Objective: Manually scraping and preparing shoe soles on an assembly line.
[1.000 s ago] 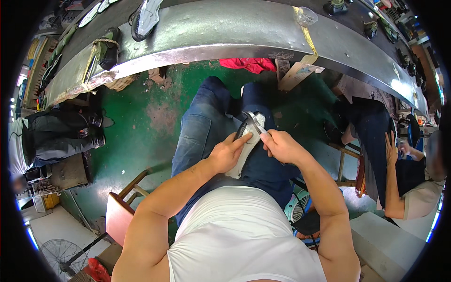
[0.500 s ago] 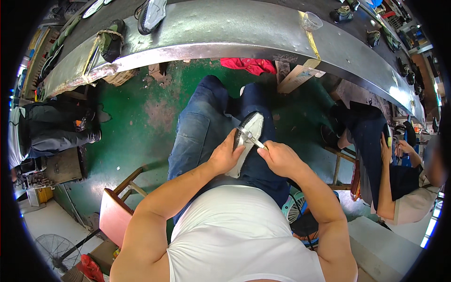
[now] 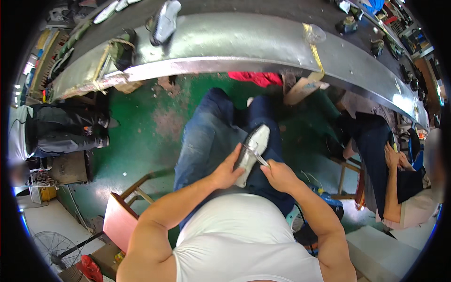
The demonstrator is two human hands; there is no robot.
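Across my thighs lies a half-made shoe (image 3: 259,138), sole side up, with a white-grey bottom and a dark pleated edge around the toe. My left hand (image 3: 228,172) is closed on its left side, fingers along the dark edge and thumb on the pale bottom. In my right hand (image 3: 279,175) is a metal tool that looks like pincers (image 3: 256,155), its handle in my closed fingers. The tool's head reaches over the bottom to the shoe's left edge, near my left fingertips. What the jaws grip is too small to tell.
Ahead runs a metal-edged bench (image 3: 211,40) with a grey-soled shoe (image 3: 165,22), a green-black shoe (image 3: 123,49) and a clear plastic cup (image 3: 316,35). A co-worker (image 3: 399,188) sits at right; another person (image 3: 70,131) is at left. A pink-seated chair (image 3: 120,221) stands by my left elbow.
The whole view has shifted, so the bench and my legs appear lower and further right. Both hands keep their hold, and the tool still lies across the shoe.
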